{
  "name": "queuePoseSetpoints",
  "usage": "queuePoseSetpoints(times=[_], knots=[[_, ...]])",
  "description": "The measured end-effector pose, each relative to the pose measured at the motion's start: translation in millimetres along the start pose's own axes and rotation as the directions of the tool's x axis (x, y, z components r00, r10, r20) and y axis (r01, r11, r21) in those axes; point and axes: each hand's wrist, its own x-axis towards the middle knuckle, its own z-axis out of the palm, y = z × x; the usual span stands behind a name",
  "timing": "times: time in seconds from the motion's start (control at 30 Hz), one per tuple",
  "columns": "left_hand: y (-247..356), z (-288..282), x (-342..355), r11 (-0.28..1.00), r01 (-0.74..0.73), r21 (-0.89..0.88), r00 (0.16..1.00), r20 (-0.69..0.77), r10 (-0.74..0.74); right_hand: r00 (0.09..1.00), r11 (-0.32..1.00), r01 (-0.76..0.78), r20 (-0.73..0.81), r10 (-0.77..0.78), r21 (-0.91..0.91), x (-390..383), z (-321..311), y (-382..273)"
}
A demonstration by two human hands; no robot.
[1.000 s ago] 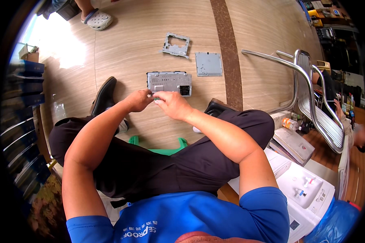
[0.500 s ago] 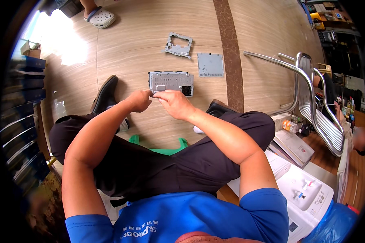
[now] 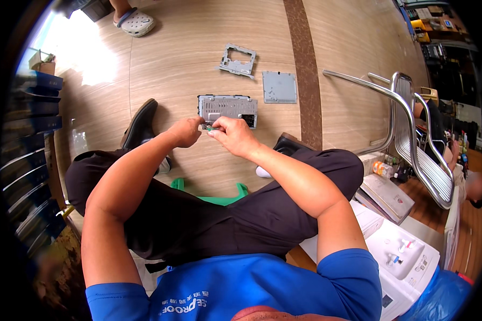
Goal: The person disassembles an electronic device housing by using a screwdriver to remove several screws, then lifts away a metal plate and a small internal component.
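A grey metal car-stereo-like unit [image 3: 227, 107] with rows of slots and a black connector socket rests on the floor between my feet. At its near left corner my left hand [image 3: 186, 132] is closed, its fingertips pressed together against or just beside the edge. My right hand [image 3: 233, 136] is closed too, thumb and fingers pinching a small piece [image 3: 209, 128] with a bit of green on it, too small to name. The two hands nearly meet there. Beyond the unit lie a grey metal bracket frame [image 3: 238, 60] and a flat grey metal cover plate [image 3: 279, 87].
A steel-framed chair [image 3: 407, 123] stands at the right. Behind my right knee are a white water dispenser [image 3: 407, 257] and a book or folder [image 3: 388, 195]. Blue boxes [image 3: 37, 125] line the left. Another person's foot in a white clog [image 3: 136, 22] is at the far left.
My fingers have parted slightly at the unit's corner, and a small piece with green on it now shows by my right fingertips. The unit stays in place.
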Motion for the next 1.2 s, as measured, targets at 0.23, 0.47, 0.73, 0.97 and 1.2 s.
queuePoseSetpoints(times=[0.23, 0.47, 0.73, 0.97, 1.2], knots=[[2, -3, -1, 1.000, 0.009, -0.020, 1.000, 0.004, -0.009, 0.965, 0.962, 0.253, -0.043, -0.259, -0.104, -2, 5, 5], [10, -6, -1, 0.998, 0.034, -0.060, 0.999, -0.007, -0.035, 0.957, 0.958, 0.287, -0.038, -0.287, -0.014, -3, 5, 4], [8, -6, 2, 0.999, 0.002, -0.038, 1.000, -0.007, -0.002, 0.998, 0.999, -0.022, -0.051, 0.020, -0.025, -3, 1, -1], [7, -7, 2, 0.999, 0.026, -0.032, 1.000, 0.003, -0.026, 0.964, 0.963, 0.264, -0.021, -0.265, -0.049, -4, 5, 4], [6, -6, 3, 1.000, 0.016, -0.006, 1.000, -0.011, -0.016, 0.961, 0.962, 0.273, -0.034, -0.273, -0.005, -4, 8, 9]])
